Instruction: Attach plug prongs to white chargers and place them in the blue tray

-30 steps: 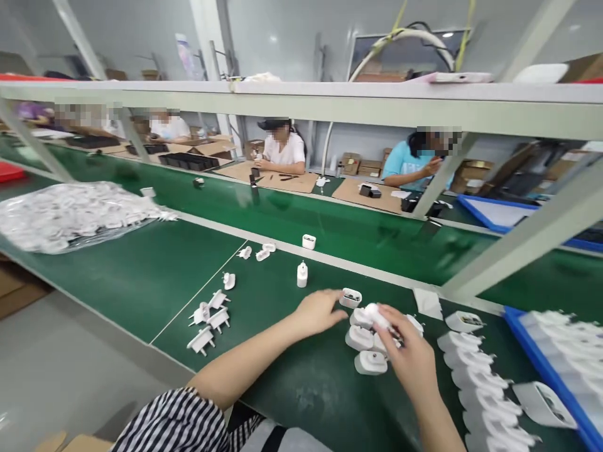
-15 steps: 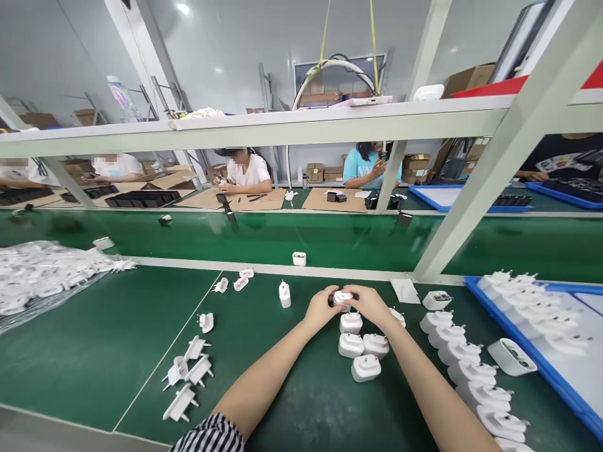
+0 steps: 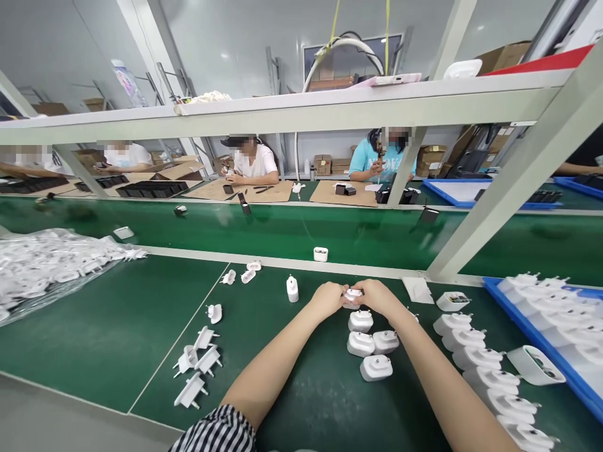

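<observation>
Both my hands meet at a white plug adapter (image 3: 352, 297) on the green tabletop. My left hand (image 3: 331, 297) grips its left side and my right hand (image 3: 375, 296) its right, with fingers closed. Fingers cover much of it. Just nearer to me stand several white adapters with pins upward, the closest one (image 3: 376, 368) apart from the others. A single upright adapter (image 3: 293, 289) is left of my hands. Farther left lie loose white plug covers with pins (image 3: 191, 390). Right of my right forearm runs a slanting row of white adapters (image 3: 480, 358).
A blue-rimmed tray (image 3: 499, 295) of adapters is at right, beside an open white housing (image 3: 537, 365). A plastic bag of white parts (image 3: 56, 260) lies left. A slanted post (image 3: 513, 169) and shelf (image 3: 292, 116) stand ahead. A green conveyor (image 3: 264, 229) separates me from co-workers (image 3: 254, 162).
The camera view has shifted, so most things appear farther right. My hands stay at the same adapter, with fingers now closer around it. A co-worker opposite has lowered a hand slightly.
</observation>
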### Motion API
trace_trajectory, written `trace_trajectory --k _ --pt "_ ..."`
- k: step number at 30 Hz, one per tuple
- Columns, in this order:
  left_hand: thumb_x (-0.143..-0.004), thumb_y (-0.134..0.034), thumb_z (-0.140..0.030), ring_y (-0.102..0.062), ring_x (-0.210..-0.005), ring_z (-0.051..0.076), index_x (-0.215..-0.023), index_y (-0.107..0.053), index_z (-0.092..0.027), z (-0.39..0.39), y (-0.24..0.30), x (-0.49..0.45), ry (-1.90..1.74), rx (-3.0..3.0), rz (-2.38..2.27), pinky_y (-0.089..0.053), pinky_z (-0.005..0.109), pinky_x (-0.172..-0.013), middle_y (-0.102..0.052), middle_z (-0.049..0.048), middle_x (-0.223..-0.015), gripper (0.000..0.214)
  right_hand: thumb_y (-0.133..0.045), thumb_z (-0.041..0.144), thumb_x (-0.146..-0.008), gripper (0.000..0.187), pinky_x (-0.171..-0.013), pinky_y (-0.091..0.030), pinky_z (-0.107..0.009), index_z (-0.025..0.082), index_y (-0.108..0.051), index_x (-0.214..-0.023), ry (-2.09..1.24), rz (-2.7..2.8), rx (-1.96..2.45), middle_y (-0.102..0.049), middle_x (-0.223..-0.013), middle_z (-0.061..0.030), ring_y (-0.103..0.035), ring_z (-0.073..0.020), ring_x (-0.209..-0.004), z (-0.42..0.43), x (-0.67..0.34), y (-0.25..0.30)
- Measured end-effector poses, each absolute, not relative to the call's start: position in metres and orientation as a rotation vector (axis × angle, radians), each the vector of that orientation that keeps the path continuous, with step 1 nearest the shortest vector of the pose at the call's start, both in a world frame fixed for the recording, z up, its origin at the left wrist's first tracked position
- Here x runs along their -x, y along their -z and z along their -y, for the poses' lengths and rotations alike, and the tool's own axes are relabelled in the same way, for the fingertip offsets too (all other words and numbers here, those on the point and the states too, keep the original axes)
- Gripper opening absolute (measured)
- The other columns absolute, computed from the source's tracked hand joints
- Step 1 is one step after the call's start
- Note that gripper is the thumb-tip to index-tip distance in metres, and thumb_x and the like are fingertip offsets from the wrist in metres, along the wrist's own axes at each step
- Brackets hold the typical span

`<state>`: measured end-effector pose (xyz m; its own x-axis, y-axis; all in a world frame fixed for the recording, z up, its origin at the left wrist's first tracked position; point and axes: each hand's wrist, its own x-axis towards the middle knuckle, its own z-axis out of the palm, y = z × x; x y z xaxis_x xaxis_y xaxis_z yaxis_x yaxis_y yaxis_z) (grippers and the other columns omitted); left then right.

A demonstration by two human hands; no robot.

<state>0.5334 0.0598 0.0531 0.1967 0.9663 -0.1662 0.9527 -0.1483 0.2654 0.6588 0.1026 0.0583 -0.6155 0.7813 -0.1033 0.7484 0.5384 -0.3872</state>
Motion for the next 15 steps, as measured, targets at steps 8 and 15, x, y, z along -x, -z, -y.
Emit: trace_trajectory --k 8,15 --pt "-0.063 -0.057 -0.021 -0.056 -0.080 0.024 -0.083 -0.060 -0.009 -0.076 -0.078 -0.546 0.159 -2.222 -1.778 -0.043 0.028 -0.067 -0.060 0.0134 -0.084 0.024 -0.052 0.012 -0.056 0.015 -0.050 -0.033 -0.024 0.017 -0.061 -0.067 -0.538 2.791 1.295 -0.062 -0.067 -0.0065 -0.056 -0.0205 -0.065 -0.106 -0.656 -0.062" --pt "-0.066 -0.053 -0.031 -0.056 -0.075 0.024 -0.084 -0.059 -0.009 -0.070 -0.081 -0.541 0.285 -2.299 -1.628 -0.043 0.027 -0.058 -0.061 0.0127 -0.081 0.029 -0.053 0.013 -0.057 0.011 -0.049 -0.033 -0.024 0.018 -0.058 -0.065 -0.738 2.753 1.335 -0.062 -0.067 -0.0041 -0.055 -0.0191 -0.063 -0.101 -0.660 -0.061"
